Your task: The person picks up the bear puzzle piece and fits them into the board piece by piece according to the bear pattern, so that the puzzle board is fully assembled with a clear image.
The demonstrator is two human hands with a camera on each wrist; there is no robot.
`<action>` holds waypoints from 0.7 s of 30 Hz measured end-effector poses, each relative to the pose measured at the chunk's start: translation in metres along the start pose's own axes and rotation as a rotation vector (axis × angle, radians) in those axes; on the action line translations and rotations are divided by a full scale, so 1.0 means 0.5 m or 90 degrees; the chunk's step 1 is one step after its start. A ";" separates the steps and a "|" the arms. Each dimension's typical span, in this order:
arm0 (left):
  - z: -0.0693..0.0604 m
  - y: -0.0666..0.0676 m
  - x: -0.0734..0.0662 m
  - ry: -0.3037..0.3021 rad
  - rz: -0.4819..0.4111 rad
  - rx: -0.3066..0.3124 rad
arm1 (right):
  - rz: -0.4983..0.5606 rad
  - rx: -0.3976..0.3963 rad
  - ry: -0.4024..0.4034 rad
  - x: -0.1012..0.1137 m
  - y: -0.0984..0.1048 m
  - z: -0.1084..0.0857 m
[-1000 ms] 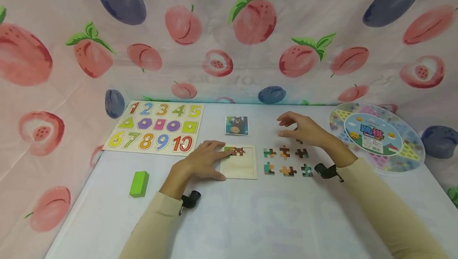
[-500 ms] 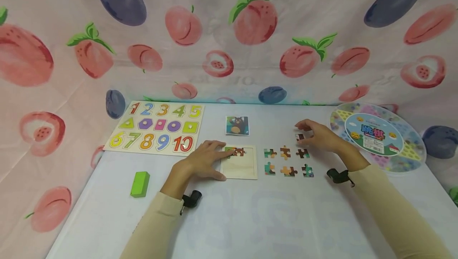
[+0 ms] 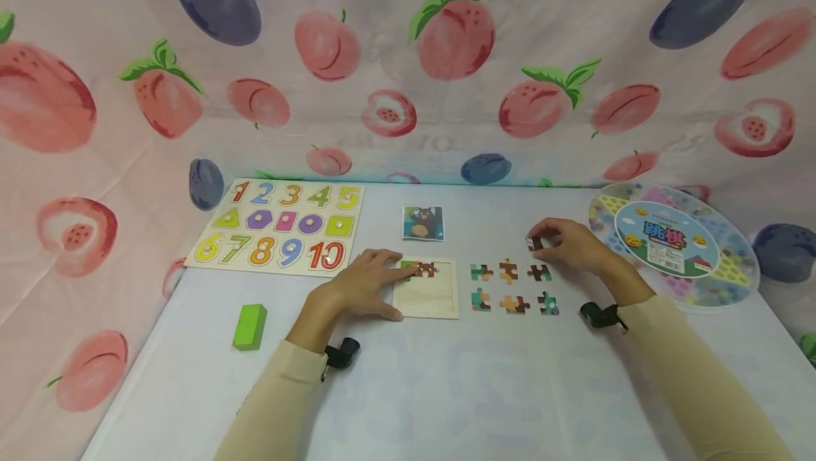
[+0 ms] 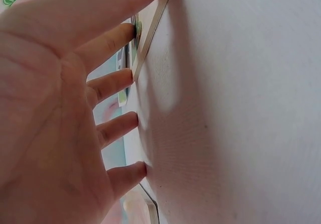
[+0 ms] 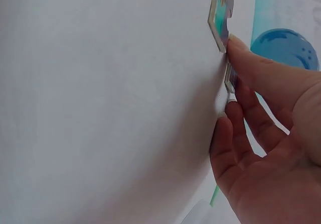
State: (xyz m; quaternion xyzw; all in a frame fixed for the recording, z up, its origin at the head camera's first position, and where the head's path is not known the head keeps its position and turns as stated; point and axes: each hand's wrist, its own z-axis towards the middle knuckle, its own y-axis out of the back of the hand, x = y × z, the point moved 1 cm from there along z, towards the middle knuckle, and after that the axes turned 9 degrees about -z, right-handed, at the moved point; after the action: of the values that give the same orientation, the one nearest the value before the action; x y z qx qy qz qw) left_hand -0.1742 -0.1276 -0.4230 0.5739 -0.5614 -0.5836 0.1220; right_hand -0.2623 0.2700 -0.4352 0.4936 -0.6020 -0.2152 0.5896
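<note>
My left hand (image 3: 360,284) rests on the left side of a square wooden puzzle tray (image 3: 423,302), its fingers spread. Under its index finger, joined green and brown jigsaw pieces (image 3: 426,270) lie along the tray's top edge. In the left wrist view the thumb and fingers (image 4: 118,83) are extended, some tips at the tray's edge. My right hand (image 3: 570,243) pinches a dark brown jigsaw piece (image 3: 534,243) at table level. The right wrist view shows that piece (image 5: 230,78) edge-on between thumb and fingers. Several loose pieces (image 3: 513,304) lie in two rows below it.
Behind the tray lies a bear picture card (image 3: 423,224). A number-and-shape board (image 3: 274,226) is at the back left, with a green block (image 3: 249,327) in front. A round Chinese checkers board (image 3: 672,241) lies at the right, beside the right forearm.
My right hand has moved right and down from above the loose pieces, and its fingers have closed on the dark brown jigsaw piece. The left hand stays on the tray.
</note>
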 end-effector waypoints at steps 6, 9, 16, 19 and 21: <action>0.000 0.000 0.000 0.007 -0.004 -0.002 | 0.000 -0.012 -0.002 -0.003 -0.001 0.003; 0.000 0.000 0.001 0.007 -0.008 -0.004 | 0.001 -0.027 0.004 -0.004 -0.002 0.001; 0.000 0.000 0.002 0.007 -0.008 -0.009 | -0.005 -0.038 0.007 -0.006 -0.004 0.002; 0.000 0.000 0.002 0.007 -0.011 -0.007 | -0.003 -0.038 0.008 -0.006 -0.004 0.000; 0.000 0.000 0.001 0.007 -0.011 -0.006 | -0.004 -0.039 0.011 -0.006 -0.004 -0.001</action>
State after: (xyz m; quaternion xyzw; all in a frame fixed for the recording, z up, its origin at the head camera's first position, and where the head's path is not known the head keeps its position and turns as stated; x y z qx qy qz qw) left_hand -0.1744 -0.1280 -0.4235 0.5814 -0.5530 -0.5840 0.1232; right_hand -0.2620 0.2719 -0.4381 0.4786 -0.5887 -0.2313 0.6090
